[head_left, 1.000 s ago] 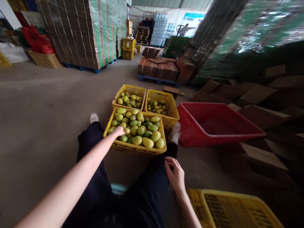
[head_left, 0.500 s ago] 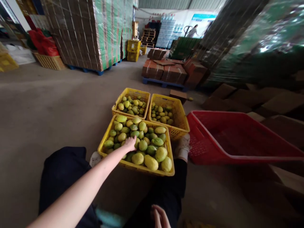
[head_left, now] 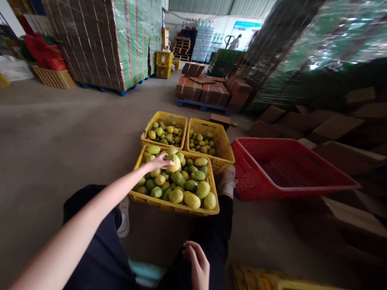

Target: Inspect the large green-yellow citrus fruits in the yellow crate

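My left hand [head_left: 161, 161] has its fingers around a large pale yellow-green fruit [head_left: 174, 164], just above the pile in the front yellow crate [head_left: 218, 203]. Green and yellow oval fruits of several sizes fill this crate; their exact kind is unclear. Low in the picture, my right hand [head_left: 198, 262] is over my right leg, its fingers loosely bent and a little apart, with nothing visible in it. Behind the front crate stand a left rear yellow crate [head_left: 144, 139] and a right rear yellow crate [head_left: 228, 150], both holding smaller fruits.
A red basket [head_left: 290, 188] stands to the right, beside my shoe [head_left: 228, 179]. Cardboard pieces [head_left: 338, 125] lie beyond it. Flat cartons [head_left: 214, 94] rest on a blue pallet ahead. Wrapped stacks [head_left: 90, 44] rise on both sides. A person [head_left: 236, 41] is far back.
My left hand has moved up and away from me within the crate and now grips a large pale fruit. My right hand shows more fully above my leg. The view has shifted slightly.
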Demonstrator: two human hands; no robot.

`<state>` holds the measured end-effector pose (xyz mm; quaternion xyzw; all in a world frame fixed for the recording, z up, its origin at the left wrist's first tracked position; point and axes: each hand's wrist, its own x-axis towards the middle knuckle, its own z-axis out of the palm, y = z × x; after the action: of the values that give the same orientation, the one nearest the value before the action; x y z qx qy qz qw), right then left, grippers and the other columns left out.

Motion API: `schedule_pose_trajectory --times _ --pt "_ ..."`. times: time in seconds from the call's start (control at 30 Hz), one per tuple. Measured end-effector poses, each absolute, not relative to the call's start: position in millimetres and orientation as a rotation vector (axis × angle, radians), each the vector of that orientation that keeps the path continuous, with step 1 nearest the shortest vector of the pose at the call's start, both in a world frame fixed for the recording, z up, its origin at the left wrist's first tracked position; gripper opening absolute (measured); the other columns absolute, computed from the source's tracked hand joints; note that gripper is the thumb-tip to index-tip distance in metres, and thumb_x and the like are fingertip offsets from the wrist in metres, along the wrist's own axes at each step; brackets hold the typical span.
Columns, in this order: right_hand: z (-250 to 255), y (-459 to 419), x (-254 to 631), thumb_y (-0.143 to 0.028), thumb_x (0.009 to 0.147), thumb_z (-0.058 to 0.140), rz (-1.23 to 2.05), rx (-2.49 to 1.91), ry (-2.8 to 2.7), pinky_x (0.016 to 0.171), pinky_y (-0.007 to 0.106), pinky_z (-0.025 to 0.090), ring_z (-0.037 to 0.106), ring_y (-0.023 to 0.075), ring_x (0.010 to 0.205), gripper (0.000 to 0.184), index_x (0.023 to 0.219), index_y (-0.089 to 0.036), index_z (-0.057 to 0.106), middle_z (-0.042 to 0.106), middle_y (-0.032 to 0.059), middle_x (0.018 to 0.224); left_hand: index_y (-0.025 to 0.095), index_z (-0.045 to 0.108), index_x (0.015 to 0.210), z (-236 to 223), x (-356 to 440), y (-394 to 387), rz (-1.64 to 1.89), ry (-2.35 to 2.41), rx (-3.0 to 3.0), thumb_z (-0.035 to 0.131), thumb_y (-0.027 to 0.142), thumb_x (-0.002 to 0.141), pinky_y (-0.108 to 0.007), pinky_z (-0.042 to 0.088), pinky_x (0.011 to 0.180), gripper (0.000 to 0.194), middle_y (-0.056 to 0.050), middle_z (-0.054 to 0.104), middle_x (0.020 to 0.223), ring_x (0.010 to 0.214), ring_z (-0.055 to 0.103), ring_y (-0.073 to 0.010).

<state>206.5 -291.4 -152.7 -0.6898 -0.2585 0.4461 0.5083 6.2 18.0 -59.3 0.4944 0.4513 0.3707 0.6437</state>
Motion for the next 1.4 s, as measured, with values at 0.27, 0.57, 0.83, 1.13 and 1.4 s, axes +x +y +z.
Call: schedule_pose_trajectory --times 0.27,0.57,0.83,1.13,1.4 --pt "-157 -284 177 -0.08 0.049 0.084 1.237 -1.606 -0.677 0.056 0.031 0.05 0.061 0.0202 0.058 0.065 0.068 -0.018 0.076 0.07 0.0067 0.065 0.012 0.059 0.129 44 -47 -32 0.888 0.497 0.446 0.055 0.059 0.094 -0.04 0.065 0.085 0.06 -0.015 0.075 0.104 0.096 0.075 -0.0263" --pt "-85 -276 174 -0.063 0.069 0.08 1.111 -1.548 -0.958 0.063 0.031 0.051 0.063 0.0209 0.063 0.044 0.071 -0.019 0.074 0.072 0.0077 0.071 0.016 0.066 0.118 44 -62 -25 1.119 0.611 0.113 0.053 0.043 0.098 -0.033 0.065 0.073 0.036 -0.006 0.075 0.084 0.08 0.074 -0.0197" --pt "-55 -150 191 -0.039 0.082 0.063 0.943 -1.648 -1.52 0.06 0.028 0.05 0.064 0.0191 0.063 0.02 0.077 -0.022 0.07 0.07 0.0021 0.068 0.017 0.069 0.116 46 -59 -26 1.257 0.485 -0.023 0.051 0.044 0.099 -0.032 0.064 0.077 0.036 -0.005 0.077 0.083 0.079 0.076 -0.0191" --pt "-100 25 145 -0.013 0.093 0.056 0.574 -1.984 -1.975 0.097 0.034 0.05 0.066 0.0268 0.117 0.021 0.111 -0.017 0.066 0.073 0.0142 0.119 0.015 0.071 0.116 44 -56 -19 1.296 0.573 -0.106 0.05 0.034 0.096 -0.037 0.065 0.074 0.035 -0.009 0.078 0.083 0.077 0.077 -0.0235" --pt "-136 82 141 -0.012 0.083 0.072 0.526 -2.103 -2.142 0.105 0.044 0.047 0.06 0.0358 0.129 0.04 0.122 -0.013 0.063 0.065 0.024 0.135 0.014 0.074 0.103 37 -62 -8 1.351 0.583 -0.094 0.051 0.032 0.091 -0.035 0.065 0.072 0.032 -0.01 0.079 0.087 0.078 0.077 -0.0235"
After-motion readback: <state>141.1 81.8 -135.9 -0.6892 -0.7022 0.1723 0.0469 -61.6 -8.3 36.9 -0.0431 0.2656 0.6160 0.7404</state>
